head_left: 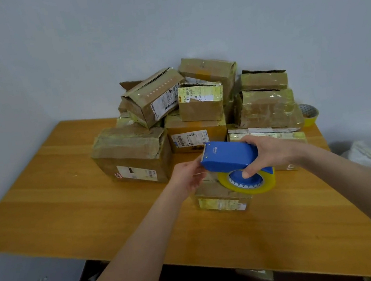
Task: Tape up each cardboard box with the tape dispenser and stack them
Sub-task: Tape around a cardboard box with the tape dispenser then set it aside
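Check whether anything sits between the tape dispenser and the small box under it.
Nothing visible does. The tape dispenser, held by the right hand, hangs over the small box; the left hand is at its toothed end.

A light wooden tabletop fills the middle of the frame, its far edge against the pale wall. Directly on it, left of centre, sits a large taped box with a white label on its near face. Just right of that stands a labelled box, and further right a flat box – both carry other boxes. Nearer the lower centre lies a small box, partly hidden. At the right edge rests a yellow tape roll.
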`<act>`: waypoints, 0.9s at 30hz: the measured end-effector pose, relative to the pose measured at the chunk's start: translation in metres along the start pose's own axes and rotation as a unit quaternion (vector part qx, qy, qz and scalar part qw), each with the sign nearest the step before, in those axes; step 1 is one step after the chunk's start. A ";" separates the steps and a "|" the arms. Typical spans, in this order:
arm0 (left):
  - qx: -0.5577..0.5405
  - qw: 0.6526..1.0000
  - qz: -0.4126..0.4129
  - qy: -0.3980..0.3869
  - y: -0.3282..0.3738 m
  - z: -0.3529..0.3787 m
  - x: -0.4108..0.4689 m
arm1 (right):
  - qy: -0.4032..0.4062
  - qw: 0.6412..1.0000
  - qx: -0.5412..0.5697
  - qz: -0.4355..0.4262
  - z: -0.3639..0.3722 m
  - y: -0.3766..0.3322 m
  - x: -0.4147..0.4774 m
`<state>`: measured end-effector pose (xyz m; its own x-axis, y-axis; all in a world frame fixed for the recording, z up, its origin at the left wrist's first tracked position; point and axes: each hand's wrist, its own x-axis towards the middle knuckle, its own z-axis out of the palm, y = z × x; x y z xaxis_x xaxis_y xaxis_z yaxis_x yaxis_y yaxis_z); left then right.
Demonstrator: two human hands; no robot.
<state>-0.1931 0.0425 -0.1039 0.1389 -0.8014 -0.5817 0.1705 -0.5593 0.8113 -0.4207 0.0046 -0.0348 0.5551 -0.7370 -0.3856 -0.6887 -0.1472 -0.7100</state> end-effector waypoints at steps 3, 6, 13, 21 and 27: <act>0.063 0.996 0.036 0.044 -0.001 0.000 0.002 | 0.038 0.998 -0.052 -0.021 0.004 -0.002 0.002; 0.097 0.990 0.054 0.082 -0.003 -0.004 0.005 | 0.069 0.990 -0.120 -0.040 0.005 -0.010 0.005; 0.108 0.986 0.058 0.114 -0.011 -0.004 0.011 | 0.059 0.972 -0.226 -0.028 0.003 -0.020 0.006; 0.110 0.978 0.050 0.168 -0.038 -0.054 0.017 | 0.032 0.949 -0.311 0.023 -0.010 -0.005 -0.002; 0.136 0.973 0.053 0.181 -0.055 -0.043 0.028 | 0.048 0.948 -0.313 0.023 -0.003 -0.003 0.001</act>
<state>-0.1571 0.0603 -0.1671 0.4843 -0.7585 -0.4360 -0.1215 -0.5519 0.8250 -0.4194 0.0028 -0.0312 0.4930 -0.8049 -0.3303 -0.8700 -0.4539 -0.1924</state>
